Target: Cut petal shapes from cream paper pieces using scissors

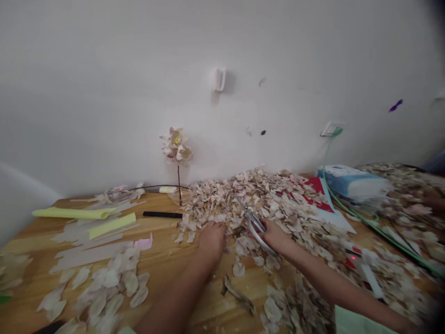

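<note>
My right hand (275, 236) grips a pair of metal scissors (255, 222), fingers through the handles and the blades pointing up and left over a heap of petals (239, 188). Dry, pale and brownish, the petals spread across the table. At the heap's near left edge is my left hand (212, 237), its fingers curled down; what they hold, if anything, is hidden. A dark dried stem-like piece (238, 294) lies on the wood between my forearms.
A petal flower (176, 147) stands upright near the wall. On the left lie a black pen (162, 215), yellow paper strips (74, 213) and loose petals (113, 278). On the right, a green cable (327, 171) runs past a blue-white package (351, 181) and a glue gun with a red light (366, 269).
</note>
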Tool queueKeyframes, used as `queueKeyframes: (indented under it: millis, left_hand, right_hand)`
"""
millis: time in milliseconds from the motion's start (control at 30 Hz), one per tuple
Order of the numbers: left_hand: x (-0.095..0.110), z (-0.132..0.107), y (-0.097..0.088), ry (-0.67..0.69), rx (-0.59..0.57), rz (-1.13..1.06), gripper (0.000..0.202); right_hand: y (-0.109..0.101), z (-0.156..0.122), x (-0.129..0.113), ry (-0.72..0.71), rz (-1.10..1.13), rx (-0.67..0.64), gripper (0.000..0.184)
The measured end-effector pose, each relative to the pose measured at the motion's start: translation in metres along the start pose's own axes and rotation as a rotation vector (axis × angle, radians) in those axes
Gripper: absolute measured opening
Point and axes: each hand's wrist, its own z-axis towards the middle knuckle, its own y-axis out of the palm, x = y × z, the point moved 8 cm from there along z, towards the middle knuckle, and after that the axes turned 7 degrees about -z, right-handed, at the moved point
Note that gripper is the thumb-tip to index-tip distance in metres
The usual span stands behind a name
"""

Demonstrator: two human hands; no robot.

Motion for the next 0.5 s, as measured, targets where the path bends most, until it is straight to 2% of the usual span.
queueKeyframes:
  millis: [167,333,500]
  left_hand:
    - [0.000,-0.009,-0.001,-0.096,0.053,-0.269,0.025]
    - [0.016,-0.042,-0.013,-0.114,-0.007,-0.573,0.031]
    - [0.023,-0.071,-0.030,-0.137,0.030,-0.656,0.030]
  right_hand:
    - [-0.001,-0.008,-0.028,-0.053,0.197,0.007,0.017]
    - [0.004,-0.039,-0.066,-0.150,0.415,-0.061,0.038]
    - [0.015,-0.063,-0.087,-0.175,0.484,-0.028,0.035]
